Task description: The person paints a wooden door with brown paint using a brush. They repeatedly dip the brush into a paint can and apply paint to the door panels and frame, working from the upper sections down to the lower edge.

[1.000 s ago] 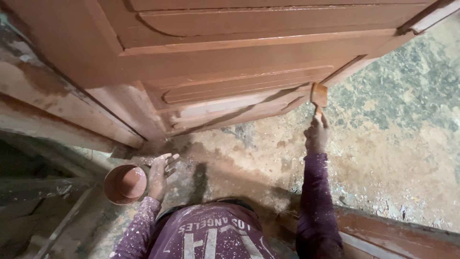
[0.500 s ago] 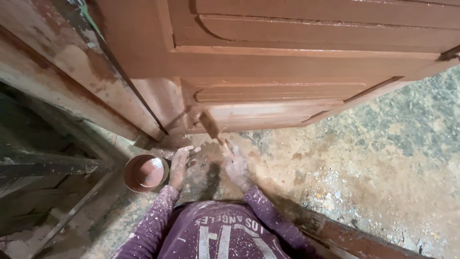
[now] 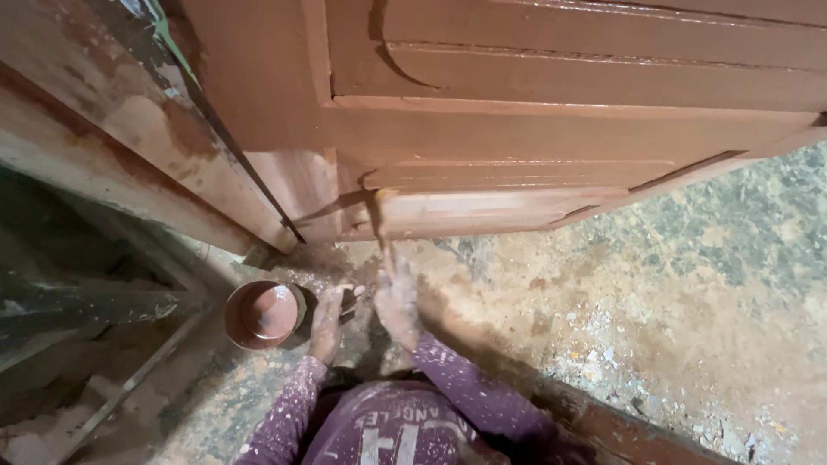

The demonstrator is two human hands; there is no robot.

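Paint cup sits on floor far left. Left hand flat beside it, fingers spread. Right hand gripping brush, bristles against lower door panel.

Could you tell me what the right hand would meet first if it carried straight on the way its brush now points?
Probably the bottom rail of the brown door: the right hand aims its paintbrush up at it, bristles seemingly already touching.
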